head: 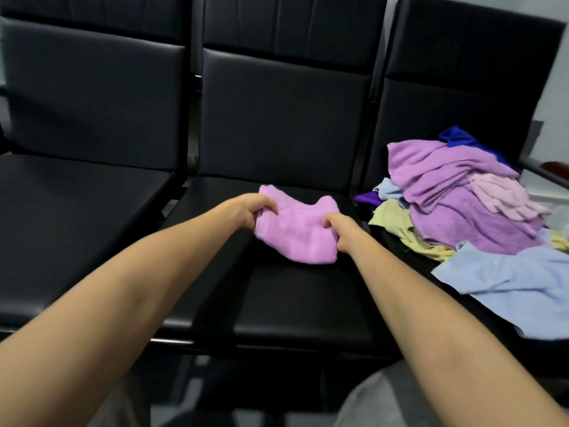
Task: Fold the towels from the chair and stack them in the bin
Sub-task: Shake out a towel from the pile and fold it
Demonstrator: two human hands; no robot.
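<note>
Centre of the frame: both hands pinch a pink towel (297,231) on the middle black seat (308,306). The left hand (251,209) grips its left edge with curled fingers; the right hand (338,231) clamps the right edge. At right, a heap of towels (462,198) covers the next seat.

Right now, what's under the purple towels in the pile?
Poking out beneath the purple towels: a yellow towel, a pale blue towel and a dark violet towel. How far they run under, and whether more lie there, is covered.
</note>
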